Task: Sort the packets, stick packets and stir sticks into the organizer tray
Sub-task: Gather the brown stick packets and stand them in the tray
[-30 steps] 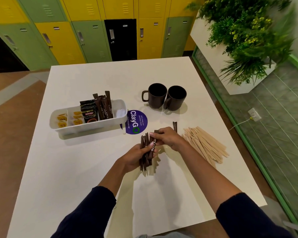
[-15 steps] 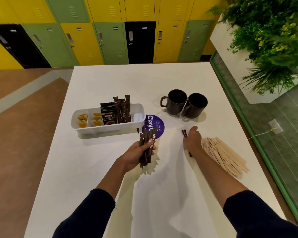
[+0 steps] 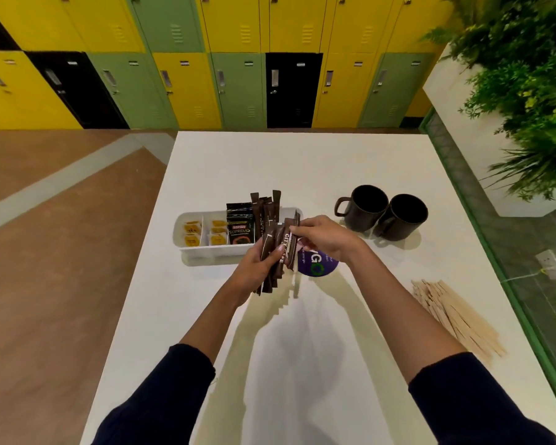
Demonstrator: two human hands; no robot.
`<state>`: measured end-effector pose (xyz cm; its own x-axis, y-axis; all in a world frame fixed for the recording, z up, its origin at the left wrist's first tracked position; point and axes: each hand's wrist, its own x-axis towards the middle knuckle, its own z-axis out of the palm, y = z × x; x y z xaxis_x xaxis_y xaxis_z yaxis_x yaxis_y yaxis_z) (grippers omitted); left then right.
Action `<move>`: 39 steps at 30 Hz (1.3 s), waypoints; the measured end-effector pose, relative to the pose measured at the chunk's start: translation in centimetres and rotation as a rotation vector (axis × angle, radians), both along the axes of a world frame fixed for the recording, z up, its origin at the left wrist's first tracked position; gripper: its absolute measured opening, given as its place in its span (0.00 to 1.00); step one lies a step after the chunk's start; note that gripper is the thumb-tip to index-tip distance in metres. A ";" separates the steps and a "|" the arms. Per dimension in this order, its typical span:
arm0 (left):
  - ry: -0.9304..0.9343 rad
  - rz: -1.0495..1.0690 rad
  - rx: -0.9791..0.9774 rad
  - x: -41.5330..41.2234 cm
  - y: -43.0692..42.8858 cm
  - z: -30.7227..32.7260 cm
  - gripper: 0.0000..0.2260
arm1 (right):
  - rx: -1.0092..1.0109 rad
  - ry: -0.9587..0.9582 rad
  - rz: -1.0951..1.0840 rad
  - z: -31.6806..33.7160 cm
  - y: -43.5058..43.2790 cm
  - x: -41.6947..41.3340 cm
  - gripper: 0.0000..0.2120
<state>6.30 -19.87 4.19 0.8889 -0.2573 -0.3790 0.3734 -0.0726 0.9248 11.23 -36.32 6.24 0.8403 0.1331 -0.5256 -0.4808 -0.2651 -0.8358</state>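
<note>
My left hand (image 3: 254,271) grips a bundle of brown stick packets (image 3: 278,255) upright, just in front of the white organizer tray (image 3: 206,252). My right hand (image 3: 325,237) pinches the top of the bundle's right-hand packets. The tray holds yellow packets (image 3: 193,232) on the left, black Supremo packets (image 3: 239,226) in the middle and upright brown stick packets (image 3: 267,207) beside them. Its right end is hidden behind my hands. A heap of wooden stir sticks (image 3: 453,316) lies on the table to the right.
Two dark mugs (image 3: 382,211) stand side by side at the back right. A purple round sticker (image 3: 318,266) lies under my right hand. The white table (image 3: 302,348) ends near the green floor edge on the right; lockers and a planter stand beyond.
My right hand came back from the table beside the stir sticks with stick packets and now meets the bundle. My left hand carried the bundle up toward the tray.
</note>
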 end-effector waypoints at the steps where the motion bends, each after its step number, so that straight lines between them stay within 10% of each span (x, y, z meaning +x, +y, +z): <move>1: -0.021 0.008 0.000 0.3 0.5 0.1 0.13 | 0.009 0.005 0.017 0.0 0.7 0.4 0.10; 27: -0.043 0.183 0.085 3.0 4.7 -1.9 0.14 | -0.595 -0.434 -0.048 -2.9 5.9 2.8 0.12; 39: -0.023 0.112 0.052 3.2 4.5 -1.2 0.12 | -0.475 -0.516 -0.263 -3.0 5.7 2.5 0.17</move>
